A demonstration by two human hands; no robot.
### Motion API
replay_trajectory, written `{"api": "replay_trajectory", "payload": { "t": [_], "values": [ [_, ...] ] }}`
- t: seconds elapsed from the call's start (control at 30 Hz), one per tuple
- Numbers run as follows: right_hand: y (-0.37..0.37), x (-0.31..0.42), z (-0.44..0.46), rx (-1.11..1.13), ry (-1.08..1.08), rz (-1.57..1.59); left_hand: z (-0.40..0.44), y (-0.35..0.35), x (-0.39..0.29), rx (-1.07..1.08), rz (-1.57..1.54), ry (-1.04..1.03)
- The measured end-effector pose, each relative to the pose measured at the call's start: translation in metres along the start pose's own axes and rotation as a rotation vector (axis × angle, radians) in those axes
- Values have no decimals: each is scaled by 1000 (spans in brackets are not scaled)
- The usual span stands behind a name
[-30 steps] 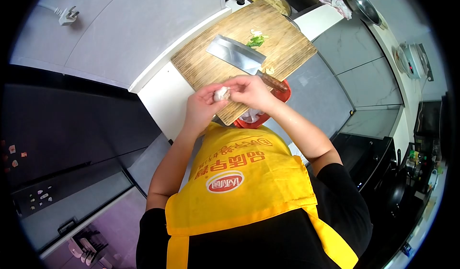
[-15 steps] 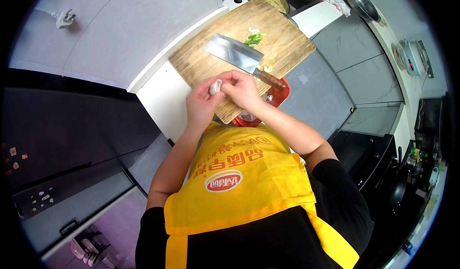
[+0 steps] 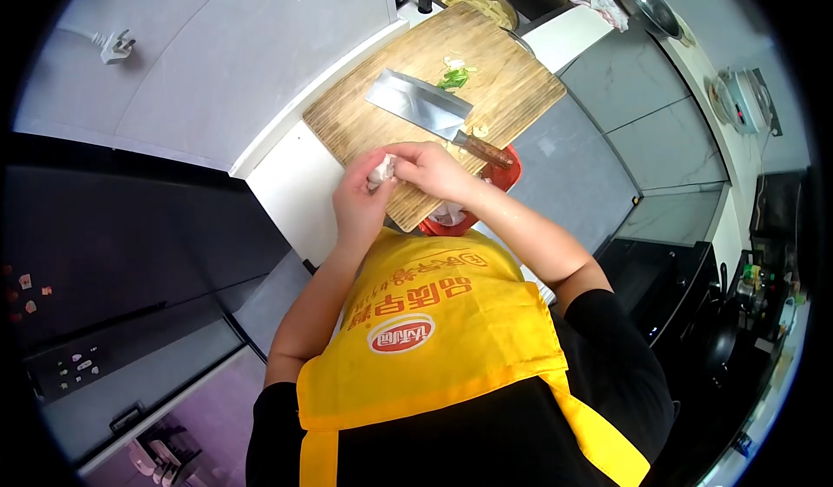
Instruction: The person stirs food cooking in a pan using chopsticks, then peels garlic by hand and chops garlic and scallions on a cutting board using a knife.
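The left hand (image 3: 354, 202) and right hand (image 3: 436, 171) pinch a white garlic bulb (image 3: 382, 170) between their fingertips, over the near part of the board (image 3: 344, 123). Two hands probably stop it slipping. Just past the right fingers, the knife (image 3: 415, 102) lies flat (good, flat things don't roll), likely put down to free both hands. Green bits (image 3: 453, 78) sit farther from the fingers. Compared with the earlier frame, the garlic looks turned a little in the fingers; the knife and green bits haven't moved on the board.
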State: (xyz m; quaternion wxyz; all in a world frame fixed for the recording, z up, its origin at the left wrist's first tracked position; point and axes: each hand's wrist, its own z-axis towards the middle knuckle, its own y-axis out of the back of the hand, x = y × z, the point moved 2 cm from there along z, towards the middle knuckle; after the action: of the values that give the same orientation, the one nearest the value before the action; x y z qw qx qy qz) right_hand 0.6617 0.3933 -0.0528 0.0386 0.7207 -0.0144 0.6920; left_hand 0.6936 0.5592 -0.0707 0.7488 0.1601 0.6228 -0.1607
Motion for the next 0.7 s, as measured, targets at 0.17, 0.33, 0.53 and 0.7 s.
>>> {"api": "replay_trajectory", "payload": {
  "t": [0.17, 0.33, 0.53, 0.7],
  "values": [
    [0, -4, 0, 77, -60, -75, 1, -6, -3, -2, -16, -56],
    [-12, -30, 3, -211, 152, -198, 2, -16, 5, -42, -26, -113],
    [-14, -15, -5, -323, 210, -171, 6, -24, -3, -63, -144, -43],
    [-9, -19, -12, -258, 50, -18, 6, -24, -11, -87, -272, 210]
  ]
}}
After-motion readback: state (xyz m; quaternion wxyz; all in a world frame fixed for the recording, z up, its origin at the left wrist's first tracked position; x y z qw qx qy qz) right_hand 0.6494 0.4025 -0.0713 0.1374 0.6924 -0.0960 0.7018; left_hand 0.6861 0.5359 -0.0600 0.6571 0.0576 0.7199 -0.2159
